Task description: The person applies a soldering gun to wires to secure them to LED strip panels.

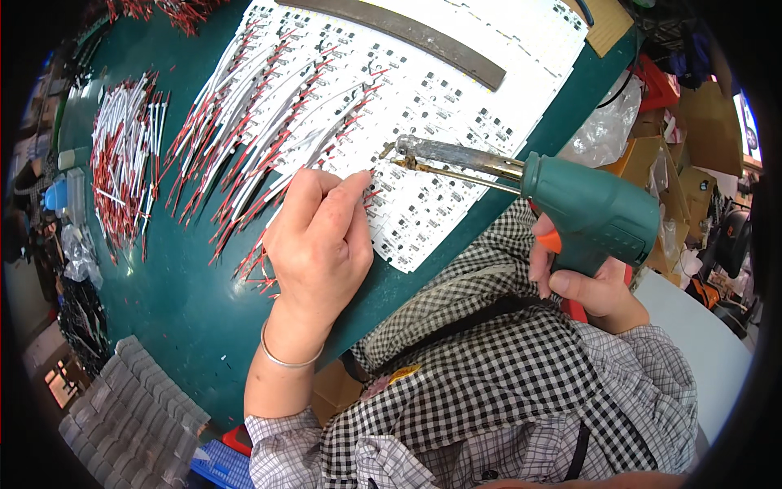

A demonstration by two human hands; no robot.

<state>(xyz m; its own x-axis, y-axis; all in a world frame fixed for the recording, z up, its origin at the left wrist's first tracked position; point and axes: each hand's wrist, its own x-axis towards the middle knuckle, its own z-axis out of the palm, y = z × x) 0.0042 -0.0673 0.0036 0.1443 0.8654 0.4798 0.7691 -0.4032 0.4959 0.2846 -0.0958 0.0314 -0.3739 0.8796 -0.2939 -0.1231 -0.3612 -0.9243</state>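
Nearest to my camera, I see a black-and-white checked apron [489,367] over plaid sleeves [676,375]. Above it my right hand [599,285] is closed around the handle of a green soldering gun [599,208]; the orange trigger [550,242] shows between the curled fingers and the thumb lies across the grip. The gun's body rises above this hand, and its long metal barrel points left, well clear of the right fingers.

My left hand [322,224], with a bangle [289,359] at the wrist, reaches over the surface [167,326]. Its fingers are drawn together and pointed at the boards; I cannot tell whether they pinch a wire, since the hand hides it. The blackened soldering tip [397,147] is just beyond and to the right of these fingertips, near but apart from them.

Under both lies a white sheet of circuit boards [448,224], tilted on the green top. Rows of red and white wires [244,130] lie across its left part, some running under the left hand. Farther left, a loose heap of cut wires [122,167] rests on the surface. At the far side a dark, flat bar [407,37] lies across the sheet.
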